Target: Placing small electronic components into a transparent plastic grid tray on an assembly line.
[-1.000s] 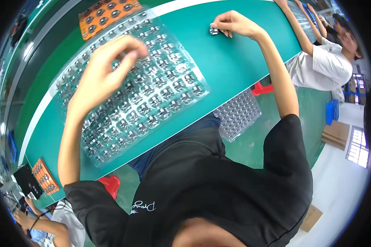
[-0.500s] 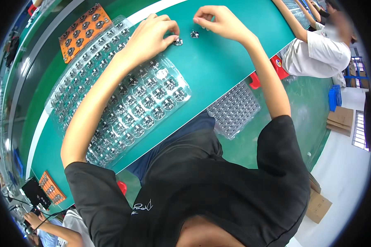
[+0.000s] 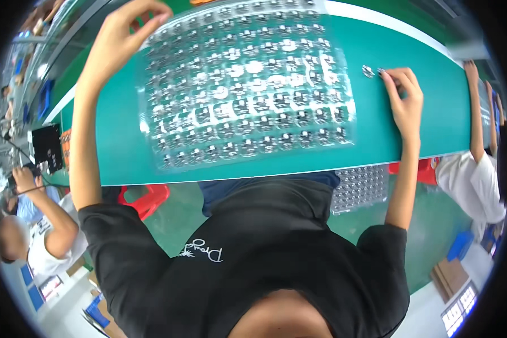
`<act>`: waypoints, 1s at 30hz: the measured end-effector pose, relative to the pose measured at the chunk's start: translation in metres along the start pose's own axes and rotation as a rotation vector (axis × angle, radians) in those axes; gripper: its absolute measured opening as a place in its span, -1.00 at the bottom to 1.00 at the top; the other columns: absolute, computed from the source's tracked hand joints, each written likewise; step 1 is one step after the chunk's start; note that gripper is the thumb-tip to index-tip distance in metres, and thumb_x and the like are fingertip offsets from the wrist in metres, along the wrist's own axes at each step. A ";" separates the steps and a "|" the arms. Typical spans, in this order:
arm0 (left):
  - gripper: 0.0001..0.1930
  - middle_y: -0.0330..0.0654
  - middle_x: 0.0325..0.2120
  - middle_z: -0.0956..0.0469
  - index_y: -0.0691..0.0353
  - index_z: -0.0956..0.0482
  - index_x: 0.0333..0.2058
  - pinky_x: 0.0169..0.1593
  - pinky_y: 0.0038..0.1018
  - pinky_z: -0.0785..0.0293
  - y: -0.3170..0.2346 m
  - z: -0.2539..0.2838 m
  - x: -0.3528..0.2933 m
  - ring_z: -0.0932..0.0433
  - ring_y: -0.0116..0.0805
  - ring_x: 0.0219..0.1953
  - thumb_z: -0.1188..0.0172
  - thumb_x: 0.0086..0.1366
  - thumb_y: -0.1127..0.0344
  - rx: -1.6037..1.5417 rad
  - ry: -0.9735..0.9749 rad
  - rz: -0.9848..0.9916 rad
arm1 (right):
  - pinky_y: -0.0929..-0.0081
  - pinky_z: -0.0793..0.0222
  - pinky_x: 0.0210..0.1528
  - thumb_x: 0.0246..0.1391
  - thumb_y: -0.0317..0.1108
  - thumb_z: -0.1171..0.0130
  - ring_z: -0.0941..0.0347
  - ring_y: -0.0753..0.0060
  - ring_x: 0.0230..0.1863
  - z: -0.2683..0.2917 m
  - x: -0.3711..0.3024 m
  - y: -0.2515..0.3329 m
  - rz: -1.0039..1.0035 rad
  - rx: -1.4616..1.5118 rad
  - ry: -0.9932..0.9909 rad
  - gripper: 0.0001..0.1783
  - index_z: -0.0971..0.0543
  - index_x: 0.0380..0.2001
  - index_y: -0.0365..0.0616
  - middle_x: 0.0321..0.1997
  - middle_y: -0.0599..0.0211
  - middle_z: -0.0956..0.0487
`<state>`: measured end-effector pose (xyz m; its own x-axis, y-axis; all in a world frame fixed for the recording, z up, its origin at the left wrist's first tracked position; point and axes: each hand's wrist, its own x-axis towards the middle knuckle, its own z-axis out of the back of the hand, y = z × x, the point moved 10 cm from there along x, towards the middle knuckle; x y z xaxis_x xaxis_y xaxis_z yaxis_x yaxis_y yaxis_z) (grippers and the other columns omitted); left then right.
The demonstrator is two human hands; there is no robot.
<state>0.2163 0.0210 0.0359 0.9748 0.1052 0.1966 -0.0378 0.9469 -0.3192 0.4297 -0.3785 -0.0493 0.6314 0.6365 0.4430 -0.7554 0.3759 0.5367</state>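
Observation:
A clear plastic blister tray [image 3: 248,151], full of small round circuit boards in rows, lies across the middle of the green table. My left hand [image 3: 118,42] is over the tray's far left corner, thumb and forefinger pinched together. Whatever may be between those fingertips is too small to make out. To the right of the tray, my right hand [image 3: 407,101] is closed, its thumb and fingertips on a small dark circuit board [image 3: 381,71] at the table surface. Just left of it lies another loose small circuit board [image 3: 368,71].
An orange panel [image 3: 201,1] shows at the far edge. Left stand a black box [image 3: 46,147] and more orange panels [image 3: 66,147]. Another filled tray [image 3: 359,188] sits below the table edge. Red stools [image 3: 147,201] and people in white flank me on both sides.
My head view has turned, so the tray now lies level. My left hand has moved away from the loose boards to the tray's far left corner. My right hand has come down onto a board.

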 end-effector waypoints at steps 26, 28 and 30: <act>-0.85 -0.13 -0.28 -0.61 0.34 -0.67 -0.19 -0.07 -0.34 -0.49 0.014 -0.029 -0.064 -0.59 -0.17 -0.17 -0.32 0.26 0.51 0.188 -0.022 -0.040 | 0.52 -0.32 -0.28 0.23 -0.32 -0.31 -0.41 0.48 -0.33 -0.009 0.002 -0.002 0.021 -0.050 -0.061 -0.83 -0.70 -0.25 -0.21 -0.35 0.38 -0.56; -0.83 -0.13 -0.28 -0.62 0.30 -0.69 -0.18 -0.12 -0.30 -0.50 0.002 -0.025 -0.067 -0.57 -0.14 -0.21 -0.33 0.22 0.50 0.304 -0.028 -0.186 | 0.53 -0.34 -0.28 0.25 -0.30 -0.30 -0.43 0.51 -0.32 -0.009 0.002 -0.005 0.007 -0.011 -0.054 -0.80 -0.69 -0.25 -0.23 -0.34 0.37 -0.56; -0.78 -0.16 -0.29 -0.63 0.27 -0.69 -0.17 -0.13 -0.28 -0.50 -0.027 -0.022 -0.065 -0.59 -0.15 -0.24 -0.35 0.18 0.49 0.383 -0.088 -0.360 | 0.57 -0.34 -0.27 0.28 -0.32 -0.27 -0.43 0.54 -0.32 -0.007 -0.002 -0.011 -0.028 -0.006 -0.047 -0.81 -0.69 -0.24 -0.25 -0.35 0.37 -0.53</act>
<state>0.1588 -0.0177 0.0111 0.9195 -0.2372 0.3136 0.2021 0.9692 0.1406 0.4353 -0.3793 -0.0608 0.6599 0.5931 0.4613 -0.7382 0.3975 0.5450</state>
